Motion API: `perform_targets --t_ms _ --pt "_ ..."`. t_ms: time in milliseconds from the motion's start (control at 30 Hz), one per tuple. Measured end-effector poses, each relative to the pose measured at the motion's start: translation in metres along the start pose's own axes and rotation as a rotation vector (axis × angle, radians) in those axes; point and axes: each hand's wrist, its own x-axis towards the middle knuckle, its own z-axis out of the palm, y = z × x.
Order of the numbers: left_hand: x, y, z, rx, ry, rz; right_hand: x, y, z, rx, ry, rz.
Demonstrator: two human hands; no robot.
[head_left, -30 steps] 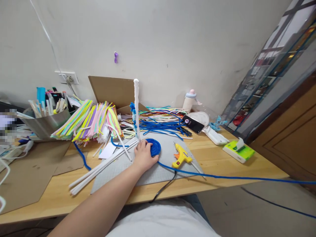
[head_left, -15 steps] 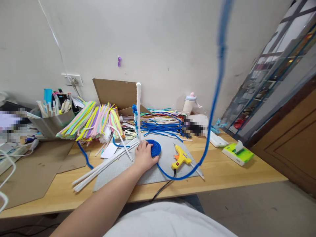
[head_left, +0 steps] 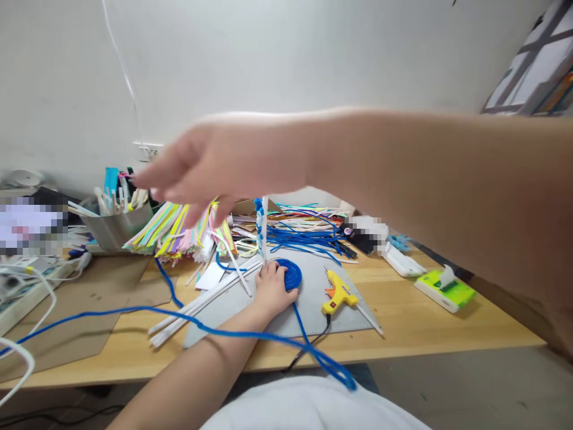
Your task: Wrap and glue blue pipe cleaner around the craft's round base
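A flat, round, partly wound blue coil [head_left: 293, 276], its long blue tail [head_left: 199, 325] left loose, is pinned to the grey mat [head_left: 314, 285] by the curled left hand [head_left: 274, 291], the raised right hand [head_left: 215, 161] loosely spread, seemingly empty.

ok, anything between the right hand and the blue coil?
Partly: the left hand covers the left edge of the blue coil, and a white stick stands upright just beyond that hand. Nothing visible covers the coil's right side. The right hand is raised and blurred.

No text, label, brand, number or sign can be read.
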Motion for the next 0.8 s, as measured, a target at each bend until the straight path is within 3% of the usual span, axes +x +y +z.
perform_targets --t_ms 100,167,200,267,367,400,467,533,633,800 --pt "0.000 0.000 -0.001 0.000 -0.011 -0.011 0.005 -0.081 -0.002 -0.336 -0.158 0.054" --pt "0.000 0.001 -0.002 0.002 -0.018 -0.016 -0.021 -0.104 -0.013 -0.564 -0.396 0.026" --pt "0.001 0.002 -0.002 0.002 -0.022 -0.017 -0.037 -0.101 -0.020 -0.709 -0.552 0.085" --pt "0.001 0.002 -0.002 0.002 -0.027 -0.020 -0.068 -0.067 -0.037 -0.964 -0.513 0.171" --pt "0.002 0.002 -0.001 -0.002 -0.028 -0.020 -0.097 0.016 -0.055 -1.248 -0.189 0.136" --pt "0.002 0.001 -0.001 -0.005 -0.024 -0.017 -0.102 0.041 -0.057 -1.280 -0.115 0.112" --pt "0.003 0.000 0.001 -0.012 -0.017 -0.008 -0.110 0.078 -0.057 -1.229 -0.088 0.103" --pt "0.005 -0.003 0.001 -0.021 -0.015 0.005 -0.116 0.095 -0.053 -1.134 -0.079 0.117" --pt "0.011 -0.007 -0.002 -0.039 -0.035 0.073 -0.116 0.101 -0.051 -1.082 -0.041 0.116" --pt "0.028 -0.012 -0.013 -0.112 -0.191 0.328 -0.096 0.104 -0.060 -1.178 -0.065 0.104"
